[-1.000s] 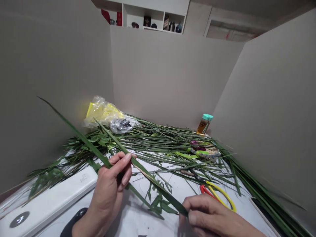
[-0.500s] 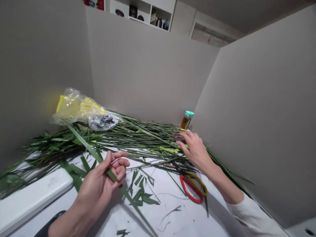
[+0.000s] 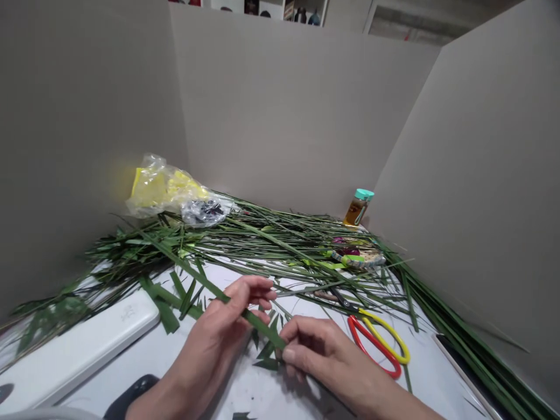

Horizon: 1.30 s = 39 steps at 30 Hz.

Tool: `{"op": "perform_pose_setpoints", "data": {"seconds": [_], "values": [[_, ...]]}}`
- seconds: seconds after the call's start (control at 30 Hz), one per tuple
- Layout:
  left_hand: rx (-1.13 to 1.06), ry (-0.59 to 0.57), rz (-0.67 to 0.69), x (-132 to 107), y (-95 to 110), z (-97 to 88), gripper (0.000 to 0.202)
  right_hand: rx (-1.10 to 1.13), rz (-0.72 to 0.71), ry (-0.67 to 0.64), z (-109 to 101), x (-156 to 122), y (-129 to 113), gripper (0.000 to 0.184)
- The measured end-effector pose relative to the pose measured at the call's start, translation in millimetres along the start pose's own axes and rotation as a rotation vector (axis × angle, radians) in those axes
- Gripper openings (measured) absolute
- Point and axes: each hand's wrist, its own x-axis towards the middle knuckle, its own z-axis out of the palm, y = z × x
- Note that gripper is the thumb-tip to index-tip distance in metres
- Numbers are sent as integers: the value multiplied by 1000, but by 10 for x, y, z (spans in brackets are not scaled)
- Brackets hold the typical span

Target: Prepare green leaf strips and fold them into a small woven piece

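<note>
Your right hand (image 3: 319, 350) had the near end of the green leaf strip (image 3: 205, 282): grip closed, thumb and forefinger pinching it. A thin dark edge ran out below that hand; couldn't tell if it was the same leaf. Your left hand (image 3: 223, 326) was just beside it, further back along the strip: thumb lay over the leaf, fingers loosely curled, so a light grip.

Key relation: from the right grip, the leaf lay away and to your left. Long axis was diagonal, near-right to far-left, crossing your left palm and carrying on over the leafy heap. Its far tip blended into the greenery. Only a short flat span showed between your hands, so right was the nearer hand to the close end, left to the long free part.

Under that span, cut leaf scraps (image 3: 268, 364) lay on the white counter (image 3: 426, 373). White oblong case (image 3: 100, 350) was left of your left hand, apart from it. Scissors (image 3: 371, 344), red and yellow handles, lay just right of your right hand, handles toward you, untouched.

Beyond, the long-leaf pile (image 3: 271, 236) ran crosswise. Past it: clear plastic bag (image 3: 168, 189) at left, teal-capped bottle (image 3: 359, 208) at right, near the grey partition (image 3: 280, 116).
</note>
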Motion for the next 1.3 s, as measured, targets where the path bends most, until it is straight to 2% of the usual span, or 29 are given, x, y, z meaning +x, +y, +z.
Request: {"op": "perform_pose_setpoints", "data": {"seconds": [0.1, 0.23, 0.33, 0.47, 0.6, 0.73, 1.0, 1.17, 1.23, 1.3], "values": [[195, 4, -49, 0, -35, -23, 15, -25, -21, 56, -75, -53, -40, 29], [281, 20, -46, 33, -70, -27, 13, -37, 14, 62, -73, -129, -43, 32], [274, 98, -14, 50, -45, -52, 14, -157, 18, 68, -105, -177, -44, 25], [273, 217, 98, 75, 48, -122, 21, -397, -57, 111, -273, -257, -113, 19], [293, 247, 197, 121, 137, -178, 22, -557, -107, 135, -475, -349, -179, 20], [282, 244, 208, 144, 177, -206, 24, -580, -113, 130, -575, -410, -182, 18], [158, 261, 197, 122, 184, -150, 21, -552, -106, 127, -577, -393, -149, 19], [58, 267, 102, 89, 153, -137, 26, -552, -108, 110, -545, -399, -151, 21], [97, 211, 7, 86, 105, -120, 28, -557, -95, 71, -520, -400, -151, 20], [193, 99, -103, 96, 41, -98, 27, -588, -75, 26, -502, -400, -152, 20]]}}
